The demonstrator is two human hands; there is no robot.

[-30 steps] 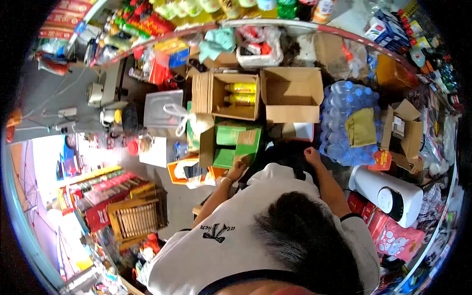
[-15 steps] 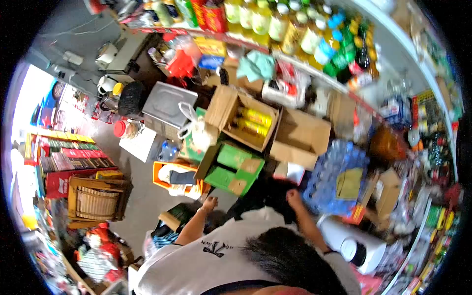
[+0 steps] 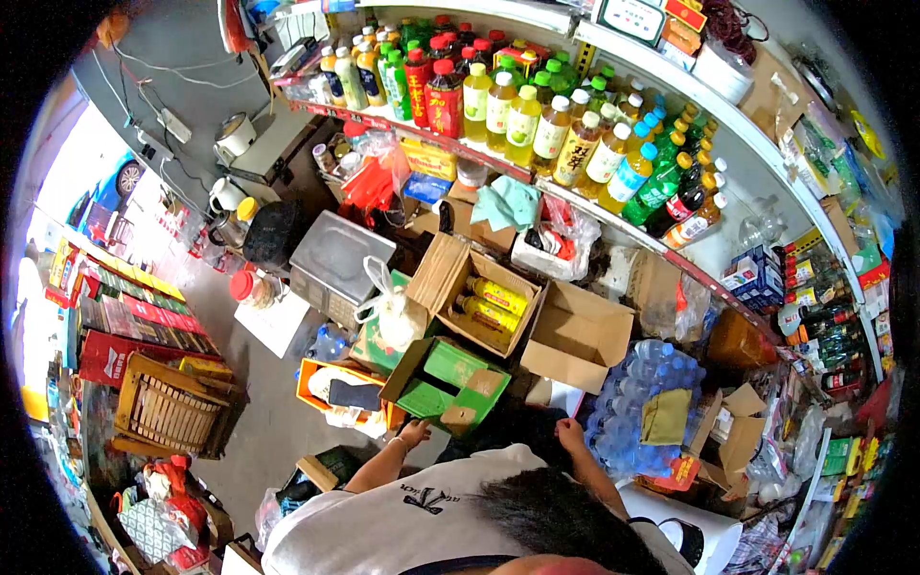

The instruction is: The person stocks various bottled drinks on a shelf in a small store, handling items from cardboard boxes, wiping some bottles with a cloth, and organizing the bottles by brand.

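My left hand (image 3: 415,434) is low beside the lower left of a green carton (image 3: 450,383) with open flaps, its fingers loosely stretched and nothing visible in them. My right hand (image 3: 569,434) is by my dark-clothed lap with the fingers curled in; I see nothing in it. It is nearest to a pack of blue-tinted water bottles (image 3: 623,422) and a white flat sheet (image 3: 565,397). Behind the green carton, a brown box (image 3: 450,311) holds yellow cans or bottles (image 3: 494,305). An open cardboard box (image 3: 580,331) stands to its right.
Shelves at the back hold rows of drink bottles (image 3: 517,129). An orange crate (image 3: 311,388) stands left of the green carton, and a metal case (image 3: 340,259) behind it. A wooden folding chair (image 3: 172,412) is at the left. A white cylinder (image 3: 709,532) lies at my right.
The view has tilted, so the shelf bottles show more fully and the hands appear lower. My left hand's fingers look more stretched out. The boxes keep their places.
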